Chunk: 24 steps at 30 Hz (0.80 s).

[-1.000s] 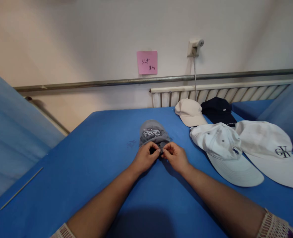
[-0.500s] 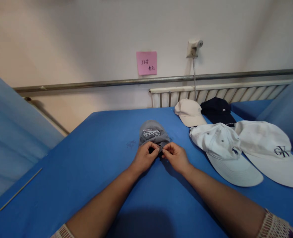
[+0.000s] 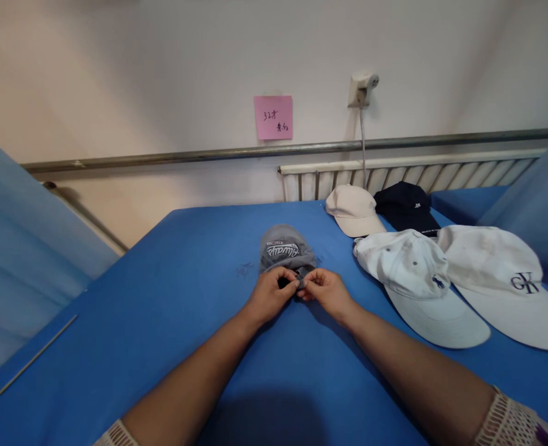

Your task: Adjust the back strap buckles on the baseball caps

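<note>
A grey cap (image 3: 285, 248) with white lettering lies on the blue-covered table (image 3: 171, 291) in front of me. My left hand (image 3: 270, 294) and my right hand (image 3: 326, 292) meet at the cap's near edge. Both pinch the small strap or buckle (image 3: 300, 282) at its back, fingers curled closed around it. My forearms reach in from the bottom of the view.
To the right lie two white caps (image 3: 417, 272) (image 3: 501, 272), and behind them a beige cap (image 3: 353, 209) and a dark navy cap (image 3: 406, 204). A thin stick (image 3: 36, 354) rests at the left. A pink note (image 3: 273, 117), a rail and a radiator line the wall.
My hands stay pinched on the cap's back strap, with only slight finger shifts. The cap has not moved.
</note>
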### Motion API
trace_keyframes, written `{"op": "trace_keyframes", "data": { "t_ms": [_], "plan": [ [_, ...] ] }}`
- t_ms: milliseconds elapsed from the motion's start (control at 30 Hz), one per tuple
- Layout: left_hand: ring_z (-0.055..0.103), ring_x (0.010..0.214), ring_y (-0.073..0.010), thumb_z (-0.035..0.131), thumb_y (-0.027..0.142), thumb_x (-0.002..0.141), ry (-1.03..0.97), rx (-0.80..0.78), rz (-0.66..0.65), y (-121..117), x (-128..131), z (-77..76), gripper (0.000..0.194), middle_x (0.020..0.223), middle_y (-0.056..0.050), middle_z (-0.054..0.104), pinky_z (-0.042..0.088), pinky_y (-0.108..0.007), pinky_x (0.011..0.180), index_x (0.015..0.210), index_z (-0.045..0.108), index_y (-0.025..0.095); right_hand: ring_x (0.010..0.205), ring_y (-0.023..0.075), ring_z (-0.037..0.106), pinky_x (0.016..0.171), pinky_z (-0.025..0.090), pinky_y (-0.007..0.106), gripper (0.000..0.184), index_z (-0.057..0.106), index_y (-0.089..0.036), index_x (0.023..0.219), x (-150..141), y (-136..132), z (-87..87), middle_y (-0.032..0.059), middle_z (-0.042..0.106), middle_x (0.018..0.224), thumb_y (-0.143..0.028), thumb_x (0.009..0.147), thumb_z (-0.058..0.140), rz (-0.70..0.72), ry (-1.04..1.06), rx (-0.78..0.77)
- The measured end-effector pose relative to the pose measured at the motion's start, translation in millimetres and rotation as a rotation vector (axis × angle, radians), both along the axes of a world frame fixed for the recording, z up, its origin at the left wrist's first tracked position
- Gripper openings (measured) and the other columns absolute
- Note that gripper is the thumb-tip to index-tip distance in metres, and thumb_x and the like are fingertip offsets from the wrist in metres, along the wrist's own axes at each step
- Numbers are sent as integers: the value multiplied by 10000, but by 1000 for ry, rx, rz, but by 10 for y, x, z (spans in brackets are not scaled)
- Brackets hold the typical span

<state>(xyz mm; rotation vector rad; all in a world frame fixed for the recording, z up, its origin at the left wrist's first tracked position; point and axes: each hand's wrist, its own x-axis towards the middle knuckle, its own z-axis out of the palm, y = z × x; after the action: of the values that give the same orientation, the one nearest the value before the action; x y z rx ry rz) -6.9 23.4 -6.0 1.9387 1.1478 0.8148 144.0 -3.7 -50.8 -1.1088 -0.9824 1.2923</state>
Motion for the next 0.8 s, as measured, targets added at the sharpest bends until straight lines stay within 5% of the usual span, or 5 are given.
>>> {"op": "trace_keyframes", "data": {
  "t_ms": [367,800],
  "plan": [
    [661,868,-195,604,217,768,-57,58,112,-9,18,-15,100,911,-61,709,486,-335,817,680,598,171,563,165,640,547,465,259,101,593,-220,762,0,-125,36,3,676,629,-311,799,574,-178,-562,189],
    [653,957,-216,630,235,775,-132,51,124,-72,60,-2,110,990,-88,701,478,-388,905,695,589,172,632,173,614,633,441,281,111,585,-218,764,4,-193,105,31,671,727,-264,848,530,-261,-839,362]
  ]
}}
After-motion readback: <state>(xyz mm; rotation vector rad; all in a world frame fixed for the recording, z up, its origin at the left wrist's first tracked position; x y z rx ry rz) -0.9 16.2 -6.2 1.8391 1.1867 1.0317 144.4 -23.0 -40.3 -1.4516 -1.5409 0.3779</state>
